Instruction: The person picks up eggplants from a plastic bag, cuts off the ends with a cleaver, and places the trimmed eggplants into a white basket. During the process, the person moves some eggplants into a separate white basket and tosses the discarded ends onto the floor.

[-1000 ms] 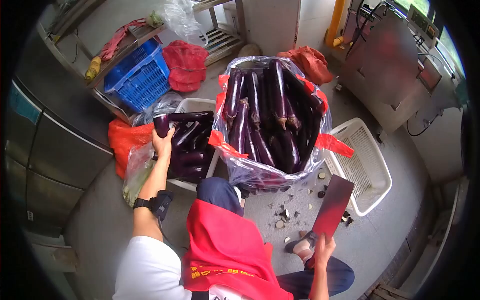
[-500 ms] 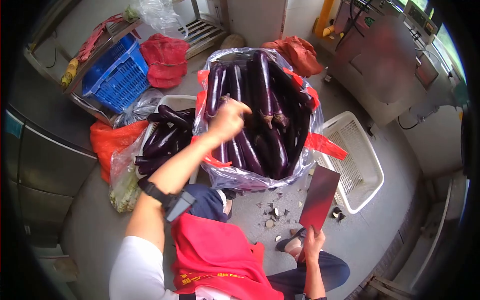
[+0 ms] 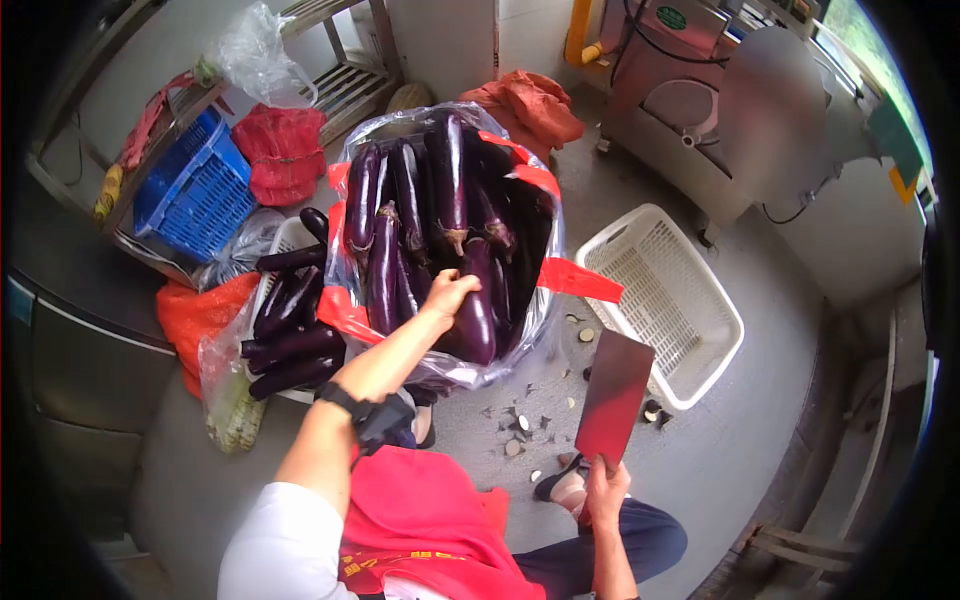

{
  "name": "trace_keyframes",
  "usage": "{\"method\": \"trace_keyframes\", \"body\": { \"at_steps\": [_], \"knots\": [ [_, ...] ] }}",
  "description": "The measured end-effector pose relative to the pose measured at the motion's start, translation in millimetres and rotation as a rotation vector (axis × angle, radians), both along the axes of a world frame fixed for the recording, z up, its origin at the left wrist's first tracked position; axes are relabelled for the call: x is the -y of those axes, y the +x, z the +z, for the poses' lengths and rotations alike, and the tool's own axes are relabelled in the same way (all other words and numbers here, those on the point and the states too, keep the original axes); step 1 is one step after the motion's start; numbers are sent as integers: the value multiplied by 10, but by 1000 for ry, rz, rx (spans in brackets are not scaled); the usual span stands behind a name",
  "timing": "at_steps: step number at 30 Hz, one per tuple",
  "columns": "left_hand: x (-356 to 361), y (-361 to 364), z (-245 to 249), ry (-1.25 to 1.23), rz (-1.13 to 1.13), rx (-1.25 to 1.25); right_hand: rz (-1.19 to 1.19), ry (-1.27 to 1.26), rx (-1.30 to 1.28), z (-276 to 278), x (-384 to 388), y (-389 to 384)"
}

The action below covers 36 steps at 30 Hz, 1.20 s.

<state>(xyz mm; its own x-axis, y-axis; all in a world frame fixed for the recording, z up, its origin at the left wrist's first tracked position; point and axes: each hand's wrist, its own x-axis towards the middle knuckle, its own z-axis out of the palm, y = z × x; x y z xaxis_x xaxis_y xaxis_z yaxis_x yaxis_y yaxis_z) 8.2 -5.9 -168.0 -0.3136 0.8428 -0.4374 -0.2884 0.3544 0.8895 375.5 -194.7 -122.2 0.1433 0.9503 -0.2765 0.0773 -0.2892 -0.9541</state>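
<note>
A plastic-lined bag with red handles (image 3: 582, 281) is full of long dark purple eggplants (image 3: 382, 270). At its near side my left hand (image 3: 452, 296) is closed on an eggplant (image 3: 476, 318), which lies lengthwise among the others. My right hand (image 3: 606, 492) grips the handle of a cleaver (image 3: 614, 395), its broad blade pointing up and away from me, reflecting red. Beside the bag on the left, a white basket (image 3: 290, 236) holds more eggplants (image 3: 292, 345). Several cut-off eggplant ends (image 3: 515, 448) lie on the floor between my feet and the bag.
A white plastic basket (image 3: 728, 352) stands right of the bag. Left are a blue crate (image 3: 195, 170), an orange mesh sack (image 3: 203, 315) and a clear bag of pale vegetables (image 3: 235, 405). Steel equipment (image 3: 660, 110) stands at the back right.
My left hand has moved from the eggplants at the bag's left to one at its near side and taken hold of it. The right hand still holds the cleaver. The view has shifted.
</note>
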Motion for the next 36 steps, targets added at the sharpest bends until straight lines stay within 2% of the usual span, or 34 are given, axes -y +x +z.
{"method": "trace_keyframes", "body": {
  "at_steps": [1,3,5,8,12,13,15,16,18,19,22,25,29,32,35,36],
  "knots": [
    [95,-185,-56,54,-52,242,-11,-20,-29,53,-11,3],
    [415,-239,482,232,-201,482,-16,4,-27,93,-30,-18],
    [703,-143,1020,421,-217,456,-26,-33,-70,106,-42,-34],
    [921,-6,1644,433,-417,622,-40,11,-112,181,-28,-85],
    [1189,441,1520,328,-446,141,-78,155,-94,315,0,-125],
    [1281,536,1314,196,-427,218,-85,217,-63,377,28,-135],
    [1467,758,1010,170,-498,240,-38,376,106,581,84,-122],
    [1565,850,868,183,-514,166,15,494,327,619,122,-79],
    [1769,993,566,192,-525,67,141,602,420,827,177,-71],
    [1859,1051,571,145,-551,61,212,689,444,893,189,-76],
    [2049,1155,466,155,-558,60,374,633,557,756,259,-57],
    [2157,1190,477,122,-544,118,393,636,622,655,318,-82],
    [2189,1137,458,80,-610,50,414,599,671,741,346,-74],
    [2195,1131,524,110,-607,72,416,631,634,711,339,-69],
    [2193,1093,739,179,-614,131,316,744,464,438,259,-37],
    [2193,1044,783,215,-639,138,278,674,449,327,267,-19]
  ]
}}
